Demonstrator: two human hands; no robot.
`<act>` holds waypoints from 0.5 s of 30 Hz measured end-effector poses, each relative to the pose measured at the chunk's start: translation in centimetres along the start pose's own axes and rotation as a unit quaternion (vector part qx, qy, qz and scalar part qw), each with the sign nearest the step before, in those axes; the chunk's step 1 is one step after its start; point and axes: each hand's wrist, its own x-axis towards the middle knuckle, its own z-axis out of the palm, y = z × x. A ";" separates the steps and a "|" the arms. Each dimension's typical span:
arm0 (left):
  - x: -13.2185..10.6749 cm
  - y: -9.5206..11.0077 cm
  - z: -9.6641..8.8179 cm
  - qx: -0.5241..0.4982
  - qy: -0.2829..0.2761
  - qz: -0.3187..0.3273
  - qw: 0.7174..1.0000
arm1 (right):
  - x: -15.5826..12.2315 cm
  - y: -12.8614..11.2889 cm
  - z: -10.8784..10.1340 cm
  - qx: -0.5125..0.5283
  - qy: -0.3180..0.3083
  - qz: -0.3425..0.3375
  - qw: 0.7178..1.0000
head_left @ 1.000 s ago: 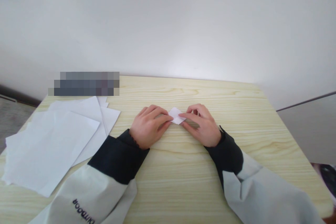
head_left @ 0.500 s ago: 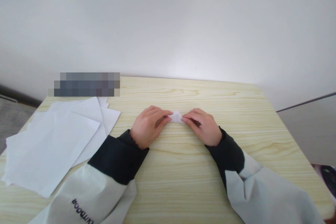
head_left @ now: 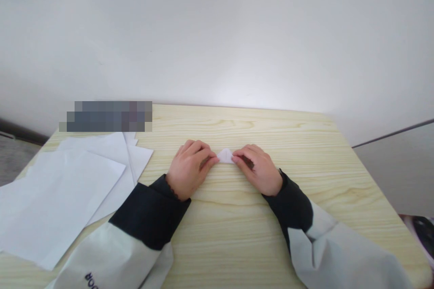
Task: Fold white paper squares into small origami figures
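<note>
My left grip [head_left: 189,167] is closed, thumb and finger pinching the left corner of the paper [head_left: 225,156]; my right grip [head_left: 261,169] is closed the same way on its right corner. The paper shows as a small white triangle, peak toward 12 o'clock and long edge toward 6, with a faint line down its middle. I judge it very light and crisp, easy to crease or tear if tugged, though folded layers would make it stiffer. Being smooth, it could slide if I press unevenly. Its low corners, at 8 and 4 o'clock, seem the best places to hold, leaving the peak free. The paper lies at 3 o'clock from my left grip and between 9 and 10 from my right, touching both. It is too small here to tell whether it rests flat on the desk [head_left: 227,235] or sits slightly raised. Loose sheets [head_left: 61,198] lie well apart from it, between 8 and 9 o'clock.
</note>
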 end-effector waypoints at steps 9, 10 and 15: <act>-0.1 0.3 0.1 0.002 0.022 -0.024 0.999 | -0.1 0.3 0.2 0.001 -0.006 -0.019 1.000; -0.1 0.3 0.1 0.007 0.025 -0.025 0.999 | -0.1 0.3 0.2 0.004 -0.005 -0.018 1.000; -0.1 0.4 0.3 0.026 0.018 -0.022 0.999 | -0.1 0.2 0.2 0.015 -0.005 -0.010 1.000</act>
